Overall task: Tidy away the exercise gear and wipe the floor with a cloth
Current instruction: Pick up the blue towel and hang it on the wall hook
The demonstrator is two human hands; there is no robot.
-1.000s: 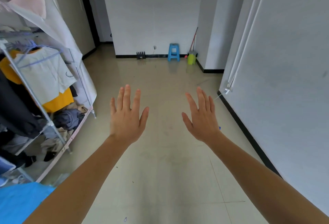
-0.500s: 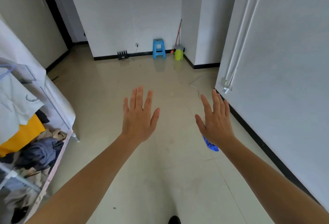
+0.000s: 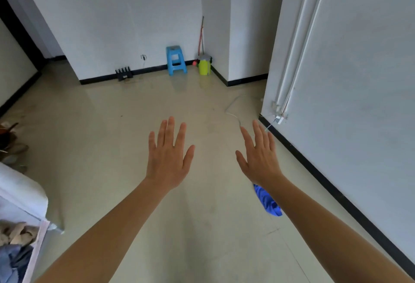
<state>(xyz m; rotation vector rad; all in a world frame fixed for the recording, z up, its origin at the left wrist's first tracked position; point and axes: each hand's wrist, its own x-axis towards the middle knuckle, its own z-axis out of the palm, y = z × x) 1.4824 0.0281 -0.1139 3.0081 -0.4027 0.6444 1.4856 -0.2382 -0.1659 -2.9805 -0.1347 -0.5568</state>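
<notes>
Since earlier: rack (image 3: 22, 192) slid to left edge, more of cloth (image 3: 268, 201) shows under right wrist. Both left hand (image 3: 167, 161), right hand (image 3: 260, 159) outstretched, fingers straight, holding and touching nothing.

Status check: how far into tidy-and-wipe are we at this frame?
Done: nothing I can confirm; no exercise gear is in view, so tidying can't be judged. In hand: nothing. The left hand and right hand are both open, held out above the floor. Left: a crumpled blue cloth lies on the floor, partly hidden behind the right arm, not yet picked up, so wiping looks unstarted.
</notes>
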